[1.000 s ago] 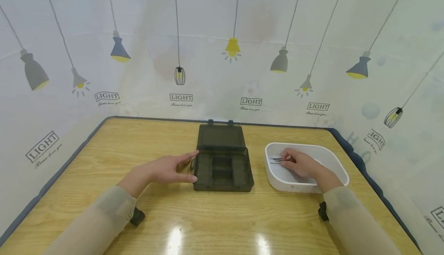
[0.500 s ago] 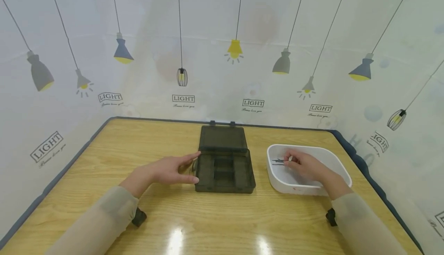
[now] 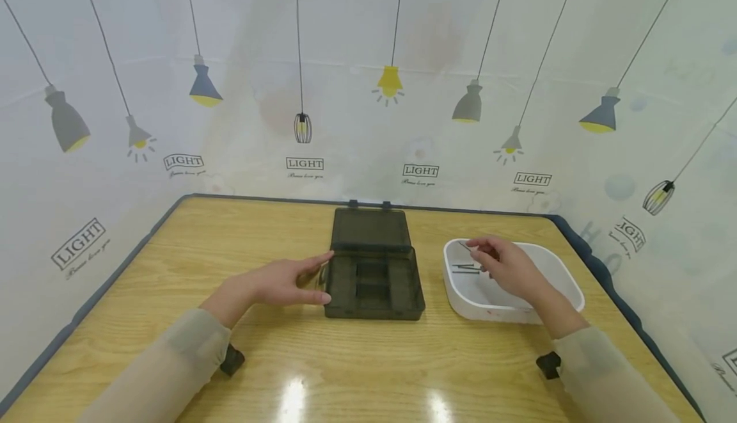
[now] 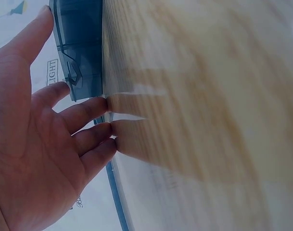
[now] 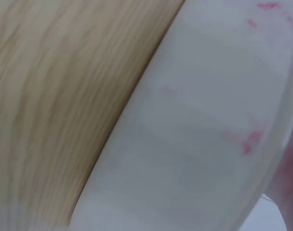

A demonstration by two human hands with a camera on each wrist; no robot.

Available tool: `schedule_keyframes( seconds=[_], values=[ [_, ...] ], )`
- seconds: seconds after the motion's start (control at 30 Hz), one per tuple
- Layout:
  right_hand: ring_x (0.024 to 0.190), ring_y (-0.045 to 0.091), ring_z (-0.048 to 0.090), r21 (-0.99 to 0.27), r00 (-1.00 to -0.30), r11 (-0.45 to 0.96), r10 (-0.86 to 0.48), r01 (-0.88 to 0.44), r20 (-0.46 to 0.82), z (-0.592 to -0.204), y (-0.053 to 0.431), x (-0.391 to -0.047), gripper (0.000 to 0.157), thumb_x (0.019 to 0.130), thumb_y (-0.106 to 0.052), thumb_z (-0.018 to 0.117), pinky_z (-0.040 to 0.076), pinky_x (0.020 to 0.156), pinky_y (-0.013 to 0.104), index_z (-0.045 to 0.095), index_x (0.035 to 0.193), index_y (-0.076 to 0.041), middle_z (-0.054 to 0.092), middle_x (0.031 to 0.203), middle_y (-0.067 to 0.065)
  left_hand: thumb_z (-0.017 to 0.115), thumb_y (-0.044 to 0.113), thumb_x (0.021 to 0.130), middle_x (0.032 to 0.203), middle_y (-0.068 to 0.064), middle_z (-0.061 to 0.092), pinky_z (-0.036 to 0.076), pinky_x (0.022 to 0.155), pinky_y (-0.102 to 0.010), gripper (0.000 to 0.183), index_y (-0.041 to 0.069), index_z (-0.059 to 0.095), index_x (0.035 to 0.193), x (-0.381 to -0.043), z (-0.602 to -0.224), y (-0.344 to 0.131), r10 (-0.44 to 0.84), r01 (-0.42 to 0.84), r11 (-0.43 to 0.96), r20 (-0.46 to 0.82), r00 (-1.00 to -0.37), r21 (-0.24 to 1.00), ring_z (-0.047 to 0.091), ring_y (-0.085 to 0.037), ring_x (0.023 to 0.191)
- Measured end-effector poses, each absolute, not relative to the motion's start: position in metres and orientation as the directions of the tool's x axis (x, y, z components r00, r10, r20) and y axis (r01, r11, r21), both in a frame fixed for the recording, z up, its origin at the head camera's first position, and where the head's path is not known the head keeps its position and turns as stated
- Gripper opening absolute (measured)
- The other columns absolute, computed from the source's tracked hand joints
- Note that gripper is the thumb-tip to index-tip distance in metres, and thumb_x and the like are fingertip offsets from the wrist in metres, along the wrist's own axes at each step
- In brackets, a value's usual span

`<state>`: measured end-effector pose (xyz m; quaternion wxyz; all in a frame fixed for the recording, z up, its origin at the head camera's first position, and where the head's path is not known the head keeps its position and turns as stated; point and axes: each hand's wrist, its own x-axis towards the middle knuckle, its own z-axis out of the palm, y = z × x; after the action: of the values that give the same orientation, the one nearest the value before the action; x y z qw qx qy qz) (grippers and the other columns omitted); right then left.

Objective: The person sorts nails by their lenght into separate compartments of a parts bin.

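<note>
A dark see-through compartment box point(image 3: 373, 290) stands on the table with its lid laid back. My left hand point(image 3: 276, 282) touches the box's left side, thumb near the front corner and index finger near the back; in the left wrist view the fingers of that hand point(image 4: 45, 125) spread beside the latch. At right, my right hand point(image 3: 509, 269) is over the white tray point(image 3: 518, 313), pinching a thin dark nail point(image 3: 464, 246) between thumb and fingertips. Several similar nails point(image 3: 465, 269) lie in the tray's left part. The right wrist view shows mostly the tray's outer wall point(image 5: 184, 120).
The wooden table point(image 3: 357, 365) is bounded by a dark edge, with a printed curtain point(image 3: 345, 90) rising behind it and at both sides. A strip of tabletop separates the box from the tray. The tray's wall has reddish marks.
My right hand has lifted slightly from the tray floor, and a nail now shows in its fingertips, apart from the others. My left hand stays at the box.
</note>
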<state>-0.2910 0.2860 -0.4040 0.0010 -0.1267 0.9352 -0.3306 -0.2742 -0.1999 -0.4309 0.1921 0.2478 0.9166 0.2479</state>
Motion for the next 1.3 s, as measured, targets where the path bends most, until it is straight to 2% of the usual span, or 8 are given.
schedule_keyframes(
  seconds=[0.37,0.6,0.73,0.83,1.03,1.13,1.3],
  values=[
    [0.094,0.027,0.068,-0.718,-0.945,0.622,-0.279,-0.313,0.171,-0.387,0.248,-0.279,0.031,0.114,-0.029,0.063,0.060,0.074,0.030,0.071,0.132,-0.006,0.075,0.117,0.018,0.066,0.075,0.098,0.177,-0.010,0.039,0.037,0.130,-0.062,0.102,0.035,0.016,0.178,-0.275,-0.431,-0.200,0.567,0.379,0.741,-0.214,-0.796,0.554,0.044,-0.039,0.160],
    [0.087,0.021,0.070,-0.786,-0.917,0.509,-0.357,-0.351,0.178,-0.379,0.213,-0.275,0.021,0.112,-0.019,0.066,0.063,0.076,0.034,0.070,0.124,-0.002,0.076,0.112,0.015,0.066,0.075,0.099,0.177,-0.011,0.038,0.036,0.130,-0.063,0.103,0.034,0.015,0.178,-0.274,-0.430,-0.200,0.565,0.371,0.742,-0.221,-0.795,0.559,0.043,-0.039,0.161],
    [0.087,0.028,0.071,-0.817,-0.906,0.464,-0.394,-0.342,0.156,-0.379,0.193,-0.274,0.019,0.112,-0.017,0.067,0.063,0.074,0.032,0.069,0.121,-0.001,0.077,0.114,0.021,0.065,0.074,0.100,0.177,-0.013,0.038,0.036,0.130,-0.063,0.103,0.033,0.014,0.179,-0.274,-0.429,-0.199,0.568,0.374,0.742,-0.224,-0.792,0.557,0.043,-0.040,0.160],
    [0.087,0.033,0.072,-0.826,-0.902,0.456,-0.409,-0.332,0.137,-0.381,0.179,-0.274,0.018,0.111,-0.021,0.068,0.061,0.072,0.031,0.070,0.119,-0.004,0.076,0.116,0.022,0.065,0.076,0.099,0.177,-0.012,0.038,0.036,0.130,-0.062,0.103,0.034,0.015,0.178,-0.274,-0.429,-0.199,0.564,0.371,0.746,-0.228,-0.794,0.553,0.043,-0.040,0.161],
    [0.088,0.041,0.070,-0.841,-0.893,0.458,-0.445,-0.289,0.065,-0.388,0.154,-0.272,0.017,0.110,-0.025,0.070,0.063,0.076,0.046,0.072,0.118,-0.010,0.073,0.115,0.023,0.065,0.077,0.098,0.177,-0.011,0.039,0.037,0.130,-0.063,0.103,0.037,0.015,0.178,-0.272,-0.430,-0.199,0.557,0.367,0.751,-0.230,-0.798,0.548,0.043,-0.040,0.161],
    [0.082,0.036,0.070,-0.856,-0.888,0.447,-0.459,-0.259,0.029,-0.393,0.142,-0.273,0.017,0.110,-0.023,0.070,0.062,0.072,0.046,0.072,0.117,-0.008,0.075,0.114,0.026,0.065,0.078,0.098,0.177,-0.011,0.039,0.036,0.130,-0.063,0.103,0.037,0.016,0.178,-0.273,-0.430,-0.200,0.556,0.365,0.752,-0.230,-0.799,0.548,0.042,-0.040,0.161],
    [0.070,0.019,0.069,-0.867,-0.890,0.451,-0.455,-0.210,-0.022,-0.402,0.124,-0.275,0.020,0.109,-0.024,0.071,0.063,0.071,0.036,0.073,0.117,-0.006,0.080,0.107,0.016,0.065,0.078,0.097,0.177,-0.010,0.040,0.035,0.131,-0.062,0.102,0.036,0.018,0.178,-0.274,-0.430,-0.199,0.555,0.364,0.749,-0.225,-0.801,0.553,0.042,-0.039,0.162]
  ],
)
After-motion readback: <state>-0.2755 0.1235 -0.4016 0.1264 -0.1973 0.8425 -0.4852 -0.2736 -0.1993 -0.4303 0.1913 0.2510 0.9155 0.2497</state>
